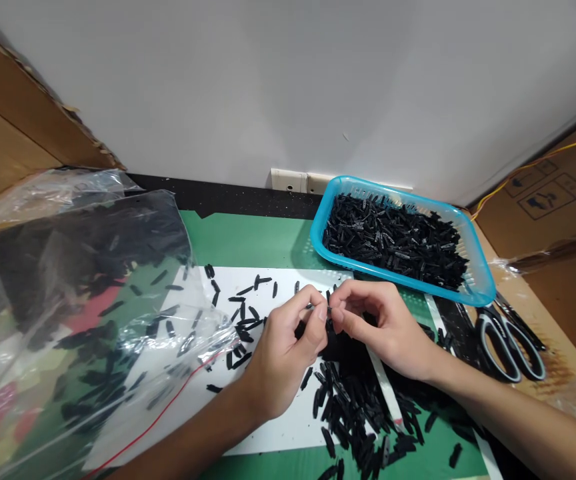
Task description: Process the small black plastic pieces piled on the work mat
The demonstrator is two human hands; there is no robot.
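Observation:
My left hand (288,353) and my right hand (385,327) meet above a white sheet (278,427), fingertips almost touching. Both are closed in a pinch on a small dark piece, mostly hidden by the fingers; it looks like one of the narrow black pieces lying around. Below the right hand spreads a heap of black pieces (353,407), partly on the sheet and partly on the green mat (248,233). More loose black pieces (243,327) are scattered left of my left hand.
Behind my right hand stands a blue plastic basket (335,190) filled with black pieces. Scissors (511,343) lie right of it. A clear zip bag (93,300) with a red seal covers the left side. Cardboard boxes (558,193) flank the work area, and a wall rises behind.

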